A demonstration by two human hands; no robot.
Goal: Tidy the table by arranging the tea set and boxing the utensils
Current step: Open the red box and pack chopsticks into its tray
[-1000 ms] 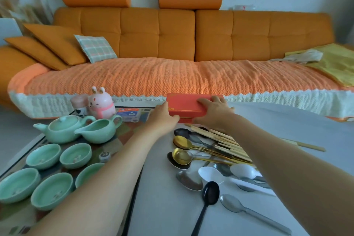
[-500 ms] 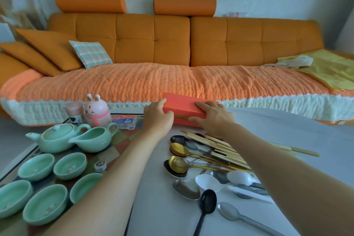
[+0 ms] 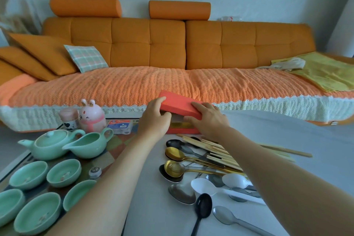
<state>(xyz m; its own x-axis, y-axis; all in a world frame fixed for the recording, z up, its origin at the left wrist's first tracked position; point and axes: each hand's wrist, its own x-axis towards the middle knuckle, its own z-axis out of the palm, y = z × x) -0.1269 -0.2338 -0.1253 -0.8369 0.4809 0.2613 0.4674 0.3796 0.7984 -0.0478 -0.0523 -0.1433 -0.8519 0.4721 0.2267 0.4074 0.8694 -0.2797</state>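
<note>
Between left hand (image 3: 155, 120) and right hand (image 3: 207, 120): red lid (image 3: 177, 104), tilted, gripped both ends.

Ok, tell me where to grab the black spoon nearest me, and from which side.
Take the black spoon by its thin handle, coming from the near side. The handle points toward you and lies clear on the table, while its bowl sits close to a steel spoon and a white spoon.
</note>
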